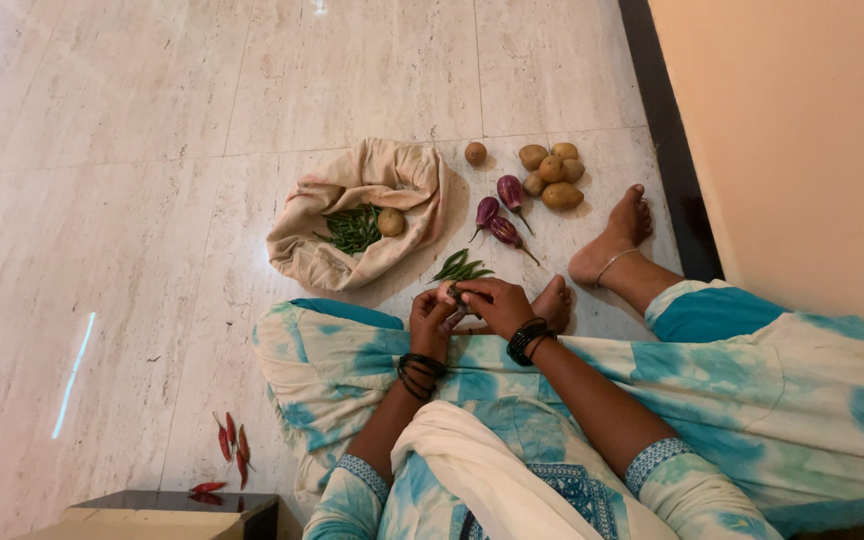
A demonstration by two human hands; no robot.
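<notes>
Head view: person sits on the marble floor [132, 200], wall [802, 130] close on their right, open floor to their left. Left hand [434, 318] and right hand [492, 303] both pinch one green chilli [455, 294] over the lap; its axis is unclear. Chilli pile [460, 268] just beyond, cloth bag [362, 215] nearby.

A person wears a loose tunic and trousers [752, 390] in white cloth with turquoise and blue tie-dye blotches. The short sleeves end in blue patterned cuffs [652, 458]. A plain white scarf [472, 460] drapes at 6 o'clock. The left hand [432, 318] and right hand [492, 303] each have stacked black bangles at the wrist. A thin silver anklet [614, 262] circles the bare foot at 2 o'clock.
</notes>
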